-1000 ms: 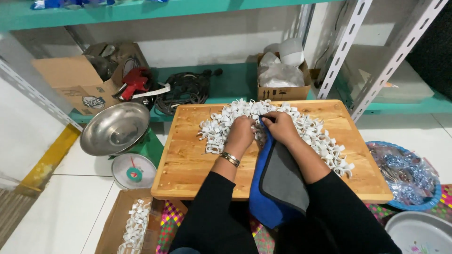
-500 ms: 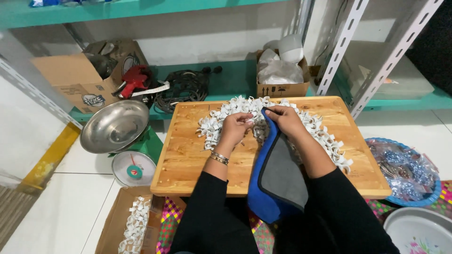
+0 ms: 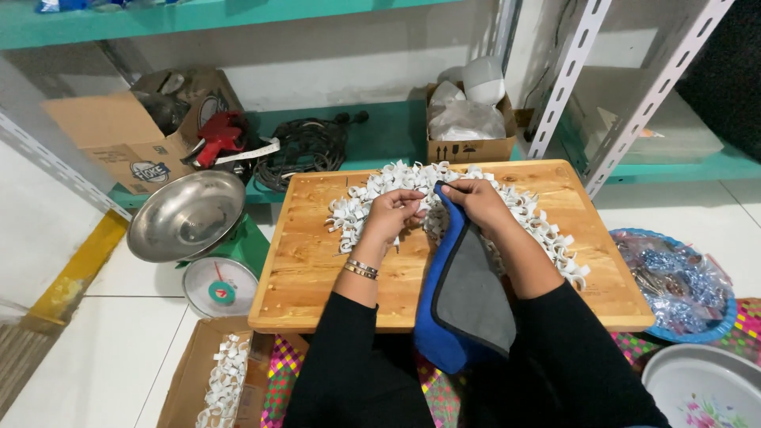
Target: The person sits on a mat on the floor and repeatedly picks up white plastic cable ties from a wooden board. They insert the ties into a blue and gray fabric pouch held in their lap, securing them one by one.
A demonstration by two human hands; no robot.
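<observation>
Sorting white clips into a blue pouch on the wooden board

We see the left hand (image 3: 394, 212) pinching a few white plastic clips (image 3: 507, 208) from the heap at the board's (image 3: 309, 269) far middle, while the right hand (image 3: 474, 200) grips the blue pouch's (image 3: 464, 297) rim open. Loose clips near the right edge could slide off, and a slack grip may let the pouch close.

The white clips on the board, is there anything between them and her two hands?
Nothing visible. Both the left hand and right hand already rest on the white clips on the board. The blue cloth hangs beside the right wrist, not between.
</observation>
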